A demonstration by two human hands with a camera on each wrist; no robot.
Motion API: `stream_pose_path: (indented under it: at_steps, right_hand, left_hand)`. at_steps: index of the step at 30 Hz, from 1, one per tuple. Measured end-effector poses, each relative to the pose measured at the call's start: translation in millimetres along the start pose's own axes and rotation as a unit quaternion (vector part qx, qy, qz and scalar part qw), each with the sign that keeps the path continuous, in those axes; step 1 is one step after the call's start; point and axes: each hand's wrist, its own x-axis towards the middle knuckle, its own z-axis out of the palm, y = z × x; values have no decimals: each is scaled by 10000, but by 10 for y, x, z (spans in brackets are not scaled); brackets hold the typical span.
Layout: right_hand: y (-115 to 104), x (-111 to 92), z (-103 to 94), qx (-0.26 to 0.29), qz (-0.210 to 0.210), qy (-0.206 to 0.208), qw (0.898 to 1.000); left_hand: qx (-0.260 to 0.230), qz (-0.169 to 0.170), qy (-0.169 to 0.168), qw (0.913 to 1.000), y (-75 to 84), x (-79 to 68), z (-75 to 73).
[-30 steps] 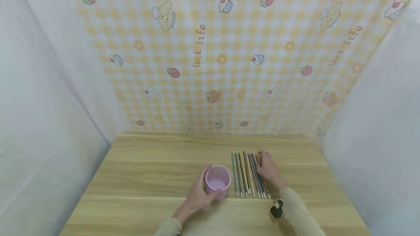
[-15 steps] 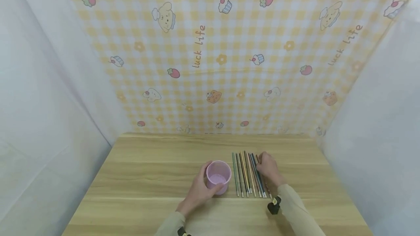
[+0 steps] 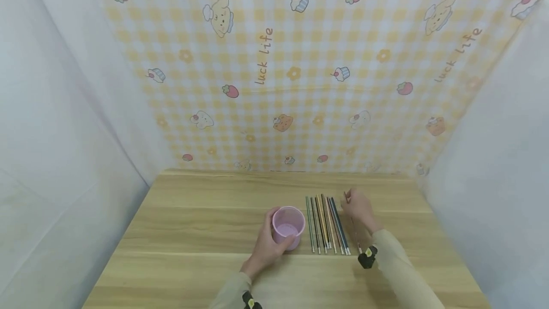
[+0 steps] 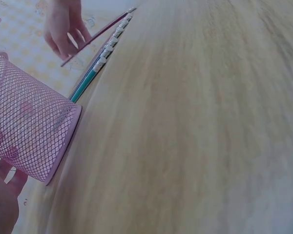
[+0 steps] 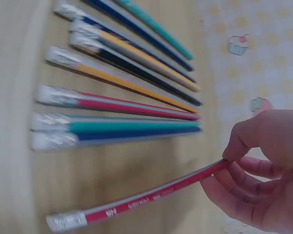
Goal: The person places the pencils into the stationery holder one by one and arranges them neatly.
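My left hand point(image 3: 267, 247) grips a pink mesh pencil cup point(image 4: 29, 117) around its side; the cup stands upright on the table with its mouth facing up and nothing inside. To the right, my right hand point(image 5: 263, 175) pinches a red pencil point(image 5: 156, 196) near one end between thumb and fingers. Its white eraser end points back toward my wrist, and its held end is raised off the table in the left wrist view. Between cup and right hand lies a row of several pencils point(image 3: 328, 225) in green, blue, black, yellow and red, eraser ends toward me.
The wooden table point(image 3: 206, 232) carries all of this. Behind it hangs a yellow checked cloth point(image 3: 296, 99) with cartoon prints. White curtains point(image 3: 64, 156) enclose both sides. Each wrist wears a black camera mount point(image 3: 367, 257).
My right hand has taken hold of the red pencil at the row's right end and drawn it right, apart from the others. My left hand still grips the cup.
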Motion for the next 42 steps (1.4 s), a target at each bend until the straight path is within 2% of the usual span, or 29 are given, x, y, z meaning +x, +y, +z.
stream_pose_path:
  at_steps: [6,10,16,27,33,38,42]
  right_hand:
    - [-114,11,-350,191,-261,174,9993]
    - [-281,-38,-567,443,-559,517,9961]
    - [-634,-110,-849,621,-1123,1413,9816]
    - [-1269,-235,-1201,977,-1772,1980,9591]
    - [-1589,-321,-1201,1295,-2164,2132,9439]
    - [-1783,-348,-1038,1840,-2476,2049,9289]
    - [-1888,-357,-887,2133,-2512,1925,9243]
  left_hand:
    - [-278,-144,71,9995,-26,44,28]
    - [-302,-128,81,9994,-35,47,37]
    - [-217,-103,51,9997,-50,28,38]
    - [-142,-27,74,9999,-39,36,42]
    - [-134,10,80,9999,-37,34,34]
    - [-122,63,72,9999,-32,33,33]
    - [-134,49,45,9999,-42,32,35]
